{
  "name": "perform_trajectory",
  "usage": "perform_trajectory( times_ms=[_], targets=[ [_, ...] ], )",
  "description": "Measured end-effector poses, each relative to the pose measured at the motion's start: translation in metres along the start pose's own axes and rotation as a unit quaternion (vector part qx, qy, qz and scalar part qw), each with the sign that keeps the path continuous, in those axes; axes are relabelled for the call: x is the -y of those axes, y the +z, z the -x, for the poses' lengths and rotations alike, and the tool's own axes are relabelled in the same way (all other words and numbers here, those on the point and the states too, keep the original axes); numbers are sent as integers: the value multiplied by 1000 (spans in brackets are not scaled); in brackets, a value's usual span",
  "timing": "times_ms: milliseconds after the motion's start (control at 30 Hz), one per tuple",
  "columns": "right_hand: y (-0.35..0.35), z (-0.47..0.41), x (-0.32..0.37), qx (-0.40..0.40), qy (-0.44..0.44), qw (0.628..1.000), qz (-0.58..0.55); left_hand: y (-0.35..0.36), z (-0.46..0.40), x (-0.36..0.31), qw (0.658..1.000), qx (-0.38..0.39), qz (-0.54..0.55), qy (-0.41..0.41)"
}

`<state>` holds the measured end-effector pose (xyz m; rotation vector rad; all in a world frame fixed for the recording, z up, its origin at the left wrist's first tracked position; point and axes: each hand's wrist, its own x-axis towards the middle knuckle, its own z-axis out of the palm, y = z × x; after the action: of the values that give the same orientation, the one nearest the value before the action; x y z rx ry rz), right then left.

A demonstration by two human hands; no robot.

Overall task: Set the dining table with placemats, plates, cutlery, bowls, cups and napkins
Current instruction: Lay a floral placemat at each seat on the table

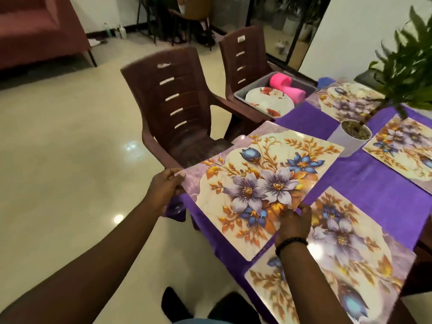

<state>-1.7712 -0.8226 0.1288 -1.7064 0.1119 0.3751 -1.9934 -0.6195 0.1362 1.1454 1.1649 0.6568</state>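
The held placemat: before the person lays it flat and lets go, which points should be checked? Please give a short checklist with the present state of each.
1. Both hands grip: ok. Left hand pinches the placemat at its left corner, right hand at its near edge.
2. Spot underneath free: cannot tell, the placemat hides it.
3. No overlap with the near placemat: not ok, the edges meet by the right hand.
4. Apart from the pot: ok.
5. Square with the table edge: not ok, it lies askew.
6. Chair not touching: cannot tell.

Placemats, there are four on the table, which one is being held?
The placemat in front of the nearer chair; left hand and right hand grip its edges.
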Motion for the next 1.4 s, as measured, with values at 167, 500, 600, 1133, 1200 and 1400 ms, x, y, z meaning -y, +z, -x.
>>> perform_trajectory(
  times_ms=[167,500,600,1133,1200,1400],
  targets=[
    [30,-10,0,-51,22,998,30,-2,-55,-16,993,81,-88,12],
    [75,-77,-2,-114,76,967,216,32,-169,-18,815,202,-536,86],
    [85,-86,-8,-154,82,945,275,42,-183,-18,768,234,-592,77],
    [105,-68,-50,14,-128,780,613,121,-209,-16,769,359,-508,149],
    [106,-68,-49,12,-126,777,616,121,-212,-19,765,374,-505,144],
    [104,-70,-48,4,-117,786,607,118,-222,-24,745,434,-490,129]
  ],
)
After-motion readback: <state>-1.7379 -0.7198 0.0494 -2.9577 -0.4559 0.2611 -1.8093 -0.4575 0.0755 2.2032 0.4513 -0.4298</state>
